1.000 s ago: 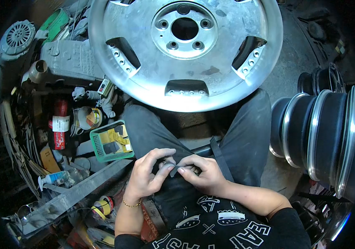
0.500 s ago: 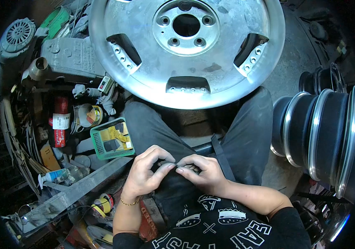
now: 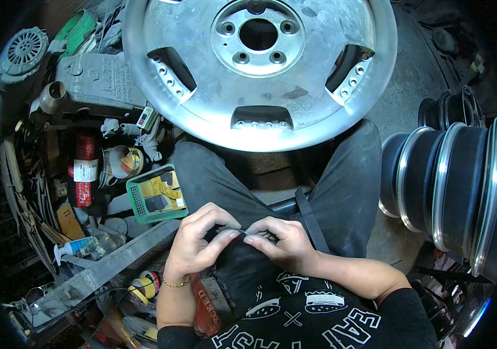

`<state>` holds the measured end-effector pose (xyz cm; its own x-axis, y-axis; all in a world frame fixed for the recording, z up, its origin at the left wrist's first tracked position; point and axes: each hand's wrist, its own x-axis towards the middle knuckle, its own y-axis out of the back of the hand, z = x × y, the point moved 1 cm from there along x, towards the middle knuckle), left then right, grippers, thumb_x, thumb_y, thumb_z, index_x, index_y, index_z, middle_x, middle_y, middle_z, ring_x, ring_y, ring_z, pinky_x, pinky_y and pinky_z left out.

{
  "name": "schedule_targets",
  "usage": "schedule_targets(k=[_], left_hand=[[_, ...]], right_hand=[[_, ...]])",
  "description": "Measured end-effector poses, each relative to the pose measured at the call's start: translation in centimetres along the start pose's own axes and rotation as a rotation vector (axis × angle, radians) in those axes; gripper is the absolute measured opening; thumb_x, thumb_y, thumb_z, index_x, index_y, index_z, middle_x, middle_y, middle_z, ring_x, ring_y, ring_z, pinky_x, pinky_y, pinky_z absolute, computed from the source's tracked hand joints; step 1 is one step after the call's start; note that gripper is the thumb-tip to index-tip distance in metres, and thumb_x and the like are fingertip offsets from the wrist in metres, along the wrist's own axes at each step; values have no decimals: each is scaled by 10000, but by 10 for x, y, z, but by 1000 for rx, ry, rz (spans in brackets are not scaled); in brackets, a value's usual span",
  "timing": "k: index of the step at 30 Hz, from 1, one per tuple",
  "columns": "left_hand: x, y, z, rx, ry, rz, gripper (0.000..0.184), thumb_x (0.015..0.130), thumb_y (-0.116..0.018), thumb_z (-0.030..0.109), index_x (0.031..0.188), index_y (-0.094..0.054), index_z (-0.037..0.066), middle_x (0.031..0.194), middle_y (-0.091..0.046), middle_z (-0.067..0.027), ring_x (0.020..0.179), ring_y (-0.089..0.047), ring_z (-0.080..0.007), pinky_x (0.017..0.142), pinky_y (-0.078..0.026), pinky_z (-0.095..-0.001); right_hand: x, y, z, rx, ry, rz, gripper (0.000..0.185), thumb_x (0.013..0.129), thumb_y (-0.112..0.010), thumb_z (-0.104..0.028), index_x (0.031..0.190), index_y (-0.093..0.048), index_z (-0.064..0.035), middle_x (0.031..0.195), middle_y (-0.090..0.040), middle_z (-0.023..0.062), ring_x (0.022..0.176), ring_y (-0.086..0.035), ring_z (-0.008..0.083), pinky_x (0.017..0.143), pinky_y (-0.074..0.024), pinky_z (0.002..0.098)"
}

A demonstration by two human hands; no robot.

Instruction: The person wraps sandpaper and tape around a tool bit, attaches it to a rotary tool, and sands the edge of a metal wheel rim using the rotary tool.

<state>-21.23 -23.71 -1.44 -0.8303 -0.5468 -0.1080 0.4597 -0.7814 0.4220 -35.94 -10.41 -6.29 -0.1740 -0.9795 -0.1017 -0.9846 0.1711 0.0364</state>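
Note:
Above my lap, my left hand (image 3: 203,239) and my right hand (image 3: 280,239) meet in facing pinches, thumbs against index fingers. Between the fingertips shows a small thin grey piece (image 3: 243,232), too small to name, gripped from both sides. A gold-coloured bracelet (image 3: 177,284) circles my left wrist. Beyond my knees, a large silver wheel rim (image 3: 213,113) faces up, with a round centre hole, bolt holes around it and dark slots near its edge. Neither hand touches the rim.
Left of my leg is a green basket (image 3: 135,200) holding yellow and dark sanding sheets (image 3: 166,187). A metal bar (image 3: 106,262) runs beside it, near a spray bottle (image 3: 79,245) and a tape roll (image 3: 143,288). Stacked rims (image 3: 463,192) stand at right.
Both hands have shifted slightly left, with a small gap opening between the fingertips where the thin piece shows. The rim and surroundings look unchanged apart from a slight camera shift.

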Motion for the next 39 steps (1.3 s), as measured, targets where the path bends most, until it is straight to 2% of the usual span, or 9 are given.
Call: schedule_targets(k=[6,12,14,22,27,29,32,36,39], left_hand=[[2,-5,-1,57,-16,-26,134,725,-700,-18,843,-640,4,803,-643,-104,744,-619,-225,678,-478,-318],[2,-9,2,114,-40,-18,131,727,-709,-9,835,-635,1,789,-639,-107,721,-618,-238,659,-479,-320],[1,-9,3,126,-46,-13,129,728,-710,-8,831,-633,1,781,-637,-105,712,-616,-237,649,-477,-320],[-1,-7,2,108,-9,-50,118,767,-710,22,864,-643,7,786,-622,-112,715,-613,-261,654,-493,-333],[-2,-6,-4,-61,64,-92,91,779,-712,28,851,-662,2,777,-628,-81,652,-581,-164,594,-455,-269],[-3,-7,-5,-74,67,-89,91,778,-716,29,847,-664,1,775,-630,-78,648,-578,-157,590,-451,-267],[-3,-9,-6,-82,63,-82,92,775,-721,29,842,-665,-2,766,-630,-76,639,-574,-152,584,-449,-267],[-2,-11,-6,-73,60,-65,95,768,-727,29,832,-664,-3,746,-626,-79,627,-573,-159,579,-450,-270],[-3,-11,-7,-67,62,-59,94,766,-729,33,822,-662,-3,736,-625,-81,625,-578,-165,578,-451,-273]], right_hand=[[-1,1,0,-7,35,5,188,884,-680,-166,957,-644,4,850,-678,143,775,-699,248,649,-537,324],[-3,1,1,20,-65,10,219,878,-697,-169,998,-629,1,896,-686,134,792,-713,210,638,-553,306],[-2,0,2,20,2,23,228,866,-711,-164,998,-626,1,897,-685,127,781,-712,205,627,-554,300],[1,3,-4,22,27,10,187,855,-711,-136,943,-641,13,859,-675,136,730,-693,231,626,-549,310],[0,3,-4,12,67,12,152,867,-686,-102,947,-641,18,853,-666,158,754,-679,274,658,-534,336],[-1,3,-4,6,71,15,126,858,-679,-64,949,-653,20,835,-666,135,742,-669,225,651,-523,316],[-3,2,0,6,103,0,122,877,-653,-60,966,-643,23,834,-655,133,740,-661,219,657,-516,319],[-5,1,2,37,97,-6,132,885,-640,-58,986,-630,28,839,-651,131,733,-656,219,659,-514,321],[-6,1,1,31,96,-13,147,889,-654,-76,1000,-616,13,869,-645,150,761,-665,264,668,-520,338]])
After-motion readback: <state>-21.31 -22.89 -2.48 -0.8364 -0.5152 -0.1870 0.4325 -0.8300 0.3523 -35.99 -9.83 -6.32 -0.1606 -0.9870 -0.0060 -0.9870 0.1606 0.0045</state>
